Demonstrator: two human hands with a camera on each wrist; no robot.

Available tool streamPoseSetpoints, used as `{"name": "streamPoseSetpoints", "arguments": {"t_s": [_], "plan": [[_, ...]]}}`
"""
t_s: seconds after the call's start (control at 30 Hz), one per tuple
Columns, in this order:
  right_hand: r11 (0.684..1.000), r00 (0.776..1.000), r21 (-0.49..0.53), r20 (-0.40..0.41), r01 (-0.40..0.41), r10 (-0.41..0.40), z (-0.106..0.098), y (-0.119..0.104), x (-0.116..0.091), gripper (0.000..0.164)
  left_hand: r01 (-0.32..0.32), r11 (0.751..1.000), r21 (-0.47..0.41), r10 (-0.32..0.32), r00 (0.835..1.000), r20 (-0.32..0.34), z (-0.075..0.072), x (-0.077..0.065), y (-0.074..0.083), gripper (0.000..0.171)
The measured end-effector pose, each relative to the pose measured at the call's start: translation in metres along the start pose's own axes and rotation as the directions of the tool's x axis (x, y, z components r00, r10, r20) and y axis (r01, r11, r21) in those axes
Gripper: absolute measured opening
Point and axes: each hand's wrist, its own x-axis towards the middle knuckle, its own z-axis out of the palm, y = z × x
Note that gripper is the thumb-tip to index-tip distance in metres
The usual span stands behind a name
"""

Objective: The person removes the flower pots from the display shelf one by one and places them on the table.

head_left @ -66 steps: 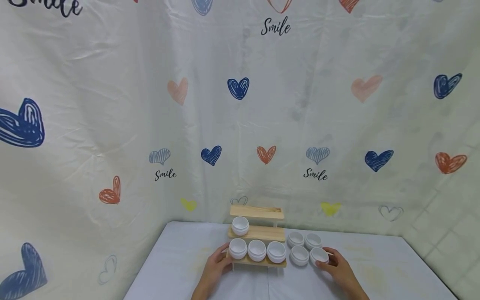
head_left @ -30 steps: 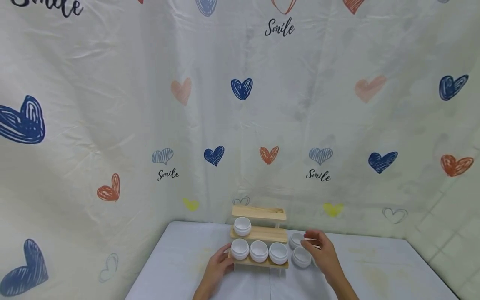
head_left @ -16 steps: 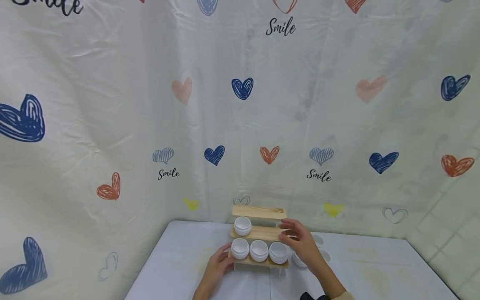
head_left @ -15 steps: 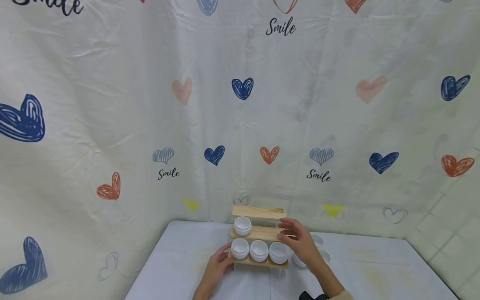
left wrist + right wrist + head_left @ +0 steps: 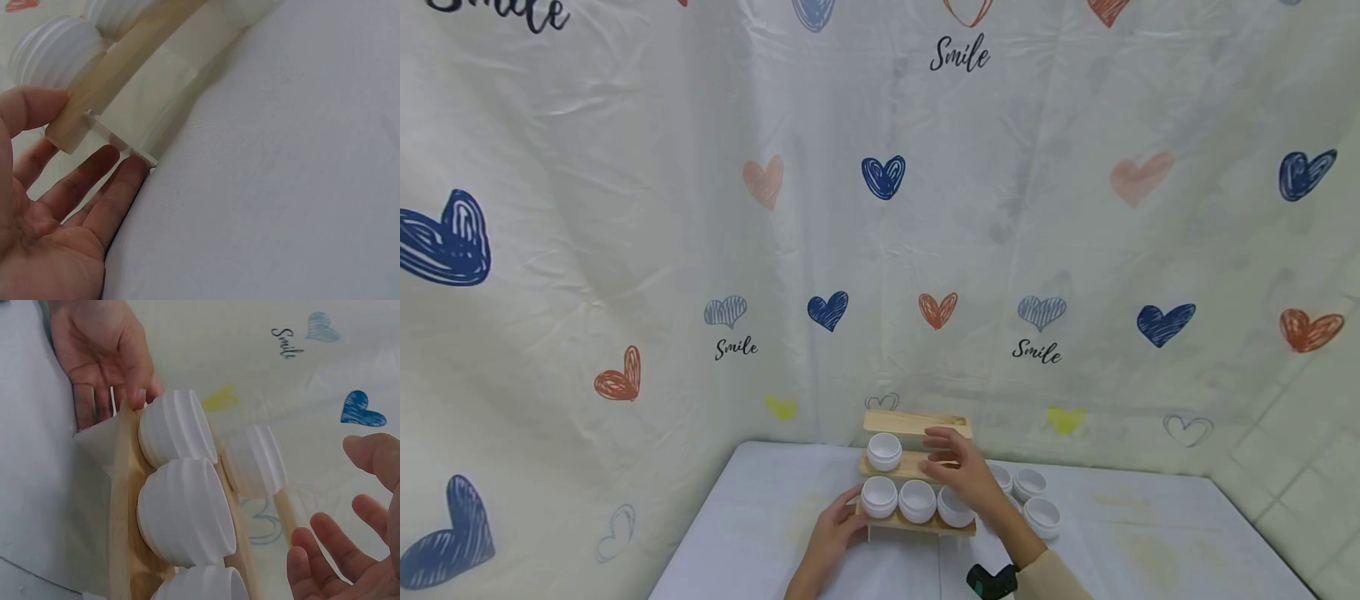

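A tiered wooden stand (image 5: 917, 468) with clear legs stands near the back of the table. On its lowest shelf sit 3 white ribbed cups (image 5: 917, 502); another white cup (image 5: 884, 451) is at the left end of the middle shelf. My left hand (image 5: 835, 529) grips the left end of the lowest shelf, thumb on top and fingers beneath, as the left wrist view shows. My right hand (image 5: 958, 468) hovers at the right part of the middle shelf. Its fingers (image 5: 337, 544) are spread and loosely bent, holding nothing, beside the cup on that shelf in the right wrist view.
Several more white cups (image 5: 1042, 517) stand on the table right of the stand, partly hidden by my right arm. The top shelf (image 5: 902, 422) bears no cup. A curtain (image 5: 1075, 250) printed with hearts hangs behind the white-covered table (image 5: 1150, 533).
My right hand has left the cups on the right of the table and moved left to the middle shelf, carrying nothing. My left hand keeps its grip; the cups stay where they were.
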Motion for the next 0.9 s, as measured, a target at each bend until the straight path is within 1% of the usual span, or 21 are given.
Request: {"name": "streamPoseSetpoints", "arguments": {"t_s": [0.13, 0.33, 0.43, 0.7, 0.77, 0.9], "plan": [[0.999, 0.999, 0.030, 0.036, -0.011, 0.010, 0.008, -0.001, 0.006, 0.055, 0.009, 1.000, 0.002, -0.009, 1.000, -0.005, 0.000, 0.000, 0.001, 0.063], [1.000, 0.998, 0.000, 0.062, -0.006, 0.006, 0.019, -0.001, 0.014, 0.054, 0.004, 1.000, -0.006, -0.004, 1.000, -0.005, 0.000, 0.000, -0.001, 0.064], [1.000, 0.998, -0.021, 0.064, -0.007, 0.008, 0.023, 0.000, 0.018, 0.055, -0.007, 1.000, -0.010, 0.007, 1.000, -0.001, 0.000, 0.000, -0.001, 0.063], [0.999, 0.997, -0.031, 0.072, -0.008, 0.010, 0.033, 0.003, 0.026, 0.058, -0.005, 1.000, -0.004, 0.005, 1.000, -0.002, -0.001, 0.000, -0.001, 0.063], [0.999, 0.998, -0.039, 0.068, -0.013, 0.015, 0.035, 0.004, 0.028, 0.058, -0.015, 1.000, 0.006, 0.015, 1.000, 0.001, -0.001, -0.001, -0.001, 0.063], [0.997, 0.997, -0.066, 0.068, -0.031, 0.036, 0.038, 0.005, 0.031, 0.058, -0.016, 1.000, 0.009, 0.016, 1.000, 0.003, -0.001, -0.001, -0.001, 0.062]]}}
